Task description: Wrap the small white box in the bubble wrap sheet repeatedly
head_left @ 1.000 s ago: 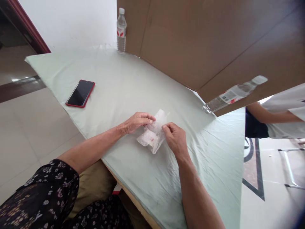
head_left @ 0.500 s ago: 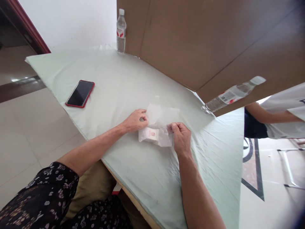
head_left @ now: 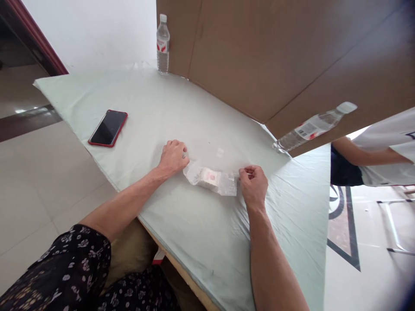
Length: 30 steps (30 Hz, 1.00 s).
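Observation:
A small white box (head_left: 210, 177) with a faint reddish print lies on the table, in a sheet of clear plastic wrap that looks like bubble wrap (head_left: 227, 185). Part of the see-through sheet spreads out beyond the box. At the sheet's left edge, my left hand (head_left: 174, 156) has its fingers curled in and pinches the plastic. My right hand (head_left: 254, 185) pinches the right edge between thumb and forefinger. Neither hand touches the box itself. The exact edge of the film is hard to see against the pale cloth.
A pale green cloth covers the table (head_left: 181, 216). To the left lies a phone (head_left: 108, 128) in a red case. One water bottle (head_left: 163, 45) stands at the back; another bottle (head_left: 316, 126) is by the large brown cardboard panel (head_left: 259, 52). At right, a person's arm (head_left: 363, 153) shows.
My hands have moved apart: the left up and to the left, the right slightly to the right. The wrap is spread wider and flatter, and the box shifted slightly right.

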Motion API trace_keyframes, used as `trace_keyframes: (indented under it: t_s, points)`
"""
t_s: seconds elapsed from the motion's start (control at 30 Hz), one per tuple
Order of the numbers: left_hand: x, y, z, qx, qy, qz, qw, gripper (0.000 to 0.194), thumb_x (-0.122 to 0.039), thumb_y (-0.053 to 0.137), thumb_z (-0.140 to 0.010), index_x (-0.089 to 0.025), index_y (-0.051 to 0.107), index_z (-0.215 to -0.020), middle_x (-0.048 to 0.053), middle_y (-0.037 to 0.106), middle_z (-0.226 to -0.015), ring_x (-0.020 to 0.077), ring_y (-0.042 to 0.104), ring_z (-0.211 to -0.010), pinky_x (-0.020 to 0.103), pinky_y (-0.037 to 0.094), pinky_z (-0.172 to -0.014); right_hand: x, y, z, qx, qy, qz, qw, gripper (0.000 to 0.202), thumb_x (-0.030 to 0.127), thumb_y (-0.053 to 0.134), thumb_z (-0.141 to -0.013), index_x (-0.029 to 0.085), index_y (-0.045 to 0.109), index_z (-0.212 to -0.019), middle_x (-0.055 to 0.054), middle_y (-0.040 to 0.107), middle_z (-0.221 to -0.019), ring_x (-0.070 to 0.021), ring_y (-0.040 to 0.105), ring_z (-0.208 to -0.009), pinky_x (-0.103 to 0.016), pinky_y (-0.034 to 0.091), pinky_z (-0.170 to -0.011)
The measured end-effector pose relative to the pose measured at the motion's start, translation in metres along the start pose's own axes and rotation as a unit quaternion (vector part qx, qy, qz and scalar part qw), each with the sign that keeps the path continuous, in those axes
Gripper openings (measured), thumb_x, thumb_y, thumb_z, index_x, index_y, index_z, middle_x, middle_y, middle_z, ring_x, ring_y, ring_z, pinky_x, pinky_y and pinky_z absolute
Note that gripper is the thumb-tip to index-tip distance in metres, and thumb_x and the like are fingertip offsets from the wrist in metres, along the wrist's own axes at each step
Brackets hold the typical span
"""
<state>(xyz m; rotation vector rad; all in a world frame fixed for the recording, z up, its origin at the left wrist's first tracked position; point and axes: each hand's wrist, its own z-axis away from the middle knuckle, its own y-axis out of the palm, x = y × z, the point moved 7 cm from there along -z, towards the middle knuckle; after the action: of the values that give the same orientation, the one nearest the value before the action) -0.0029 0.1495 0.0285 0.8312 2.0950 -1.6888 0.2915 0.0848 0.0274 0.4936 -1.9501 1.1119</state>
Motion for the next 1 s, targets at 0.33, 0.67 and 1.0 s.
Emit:
trace_keyframes:
  t_s: [0.33,0.67,1.0]
  points:
    - [-0.043,-0.004,0.018,0.113,0.135,0.209,0.962,0.027,-0.039,0.058,-0.085,-0.017,0.063,-0.100,0.006,0.069,-0.092,0.0191,0.063,-0.085,0.032,0.049,-0.077,0.064,0.015,0.025,0.242,-0.106,0.018,0.964,0.033,0.048,0.067,-0.080,0.021,0.073,-0.097,-0.006,0.076,-0.090,-0.0212,0.067,-0.082,-0.035,0.050,-0.073]
    - [-0.045,0.012,0.037,0.447,0.049,0.331,0.830,0.046,-0.040,0.055,-0.089,-0.015,0.055,-0.128,-0.004,0.061,-0.058,0.0168,0.065,-0.060,0.028,0.047,-0.064,0.067,0.035,0.078,0.656,-0.091,0.016,0.749,0.036,0.053,0.064,-0.087,0.021,0.078,-0.093,-0.001,0.075,-0.081,-0.0166,0.066,-0.074,-0.027,0.049,-0.068]
    - [-0.049,0.009,0.027,0.253,0.214,0.173,0.927,0.069,-0.031,0.065,-0.073,-0.019,0.047,-0.138,0.014,0.057,-0.136,0.0291,0.053,-0.126,0.044,0.045,-0.103,0.074,0.024,0.044,0.324,-0.165,0.044,0.931,0.037,0.049,0.066,-0.083,0.022,0.069,-0.109,-0.008,0.073,-0.103,-0.0231,0.066,-0.090,-0.036,0.052,-0.079]
